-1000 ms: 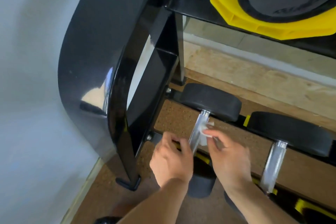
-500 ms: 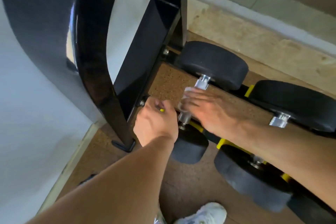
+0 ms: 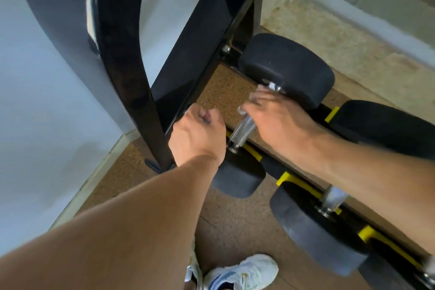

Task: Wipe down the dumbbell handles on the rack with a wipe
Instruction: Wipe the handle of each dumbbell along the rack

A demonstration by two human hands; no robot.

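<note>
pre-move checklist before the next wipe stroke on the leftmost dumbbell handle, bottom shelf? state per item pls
1. White wipe in the right hand: ok, a bit shows under the fingers; how much is wrapped round the bar, cannot tell.
2. Right hand on the chrome knurled handle of the leftmost black dumbbell: ok, at its far end, near the far black round head.
3. Near part of the handle exposed for the stroke: ok, bare chrome down to the near head.
4. Left hand steadying: cannot tell; its fingers are curled beside the black steel rack frame, what they grip is hidden.
5. Next dumbbell's chrome handle: cannot tell, mostly behind the right forearm.
</note>
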